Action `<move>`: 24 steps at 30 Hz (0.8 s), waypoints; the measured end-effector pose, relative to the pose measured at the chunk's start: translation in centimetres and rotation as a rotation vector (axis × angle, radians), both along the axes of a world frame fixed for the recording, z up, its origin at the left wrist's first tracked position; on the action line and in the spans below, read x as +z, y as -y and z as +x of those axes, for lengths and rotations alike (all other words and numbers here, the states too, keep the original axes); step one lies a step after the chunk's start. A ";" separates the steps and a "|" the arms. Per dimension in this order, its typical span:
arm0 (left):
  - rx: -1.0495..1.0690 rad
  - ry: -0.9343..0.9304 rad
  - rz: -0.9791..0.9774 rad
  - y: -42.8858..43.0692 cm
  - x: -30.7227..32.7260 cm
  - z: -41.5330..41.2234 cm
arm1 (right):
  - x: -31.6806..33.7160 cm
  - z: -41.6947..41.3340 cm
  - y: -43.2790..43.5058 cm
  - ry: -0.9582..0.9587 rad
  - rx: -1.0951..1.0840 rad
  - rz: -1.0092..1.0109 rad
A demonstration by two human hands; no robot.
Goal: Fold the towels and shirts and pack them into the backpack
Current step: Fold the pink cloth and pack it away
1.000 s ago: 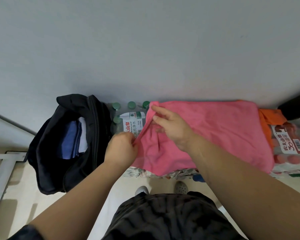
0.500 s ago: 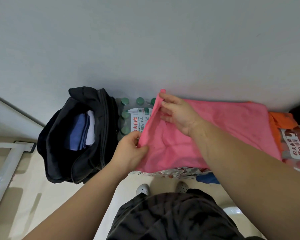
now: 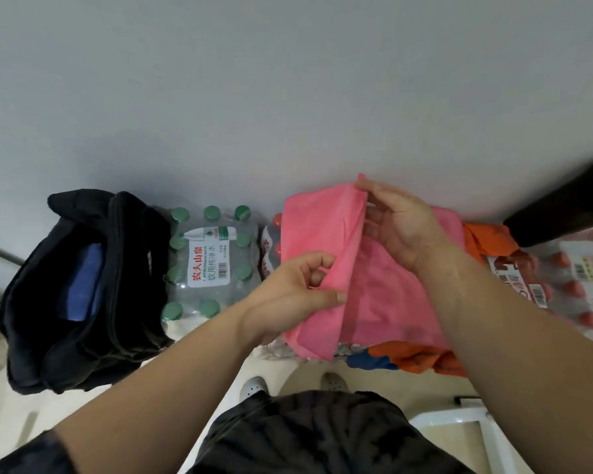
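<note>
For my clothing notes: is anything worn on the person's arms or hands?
No gloves, watch or rings show on the left hand or the right hand. Both forearms are bare. Only the edge of a dark sleeve shows, high on the left arm.

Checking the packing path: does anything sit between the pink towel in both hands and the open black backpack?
Yes. A shrink-wrapped pack of green-capped water bottles lies between the pink cloth towel and the open black fabric backpack. It sits low, so carrying the towel over it looks feasible.
</note>
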State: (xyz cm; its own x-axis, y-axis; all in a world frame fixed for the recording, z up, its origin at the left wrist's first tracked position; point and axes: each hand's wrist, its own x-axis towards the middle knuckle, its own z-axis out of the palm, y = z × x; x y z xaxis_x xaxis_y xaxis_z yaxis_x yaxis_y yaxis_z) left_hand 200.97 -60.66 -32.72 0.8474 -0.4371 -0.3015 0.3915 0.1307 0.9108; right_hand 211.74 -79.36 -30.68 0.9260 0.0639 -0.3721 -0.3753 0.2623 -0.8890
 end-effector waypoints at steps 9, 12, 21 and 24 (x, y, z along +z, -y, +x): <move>0.108 -0.119 0.415 10.6 -3.3 -0.2 | -5.6 0.7 8.0 -0.027 0.218 -0.331; 0.123 -0.098 0.530 12.3 -4.0 -0.7 | -6.5 0.8 9.0 0.094 0.469 -0.659; 0.212 -0.050 0.584 14.3 -0.9 -1.1 | -4.6 2.2 10.4 0.342 0.548 -0.753; 0.200 -0.018 0.519 15.7 1.3 -0.2 | -3.2 2.8 12.5 0.307 0.405 -0.532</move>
State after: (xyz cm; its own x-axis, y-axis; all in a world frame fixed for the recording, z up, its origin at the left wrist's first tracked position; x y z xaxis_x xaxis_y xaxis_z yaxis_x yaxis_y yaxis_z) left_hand 200.72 -76.33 -31.39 0.8912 -0.0587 -0.4497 0.4212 -0.2606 0.8687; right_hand 214.52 -91.88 -33.85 0.9357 0.3061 -0.1756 -0.0648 -0.3400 -0.9382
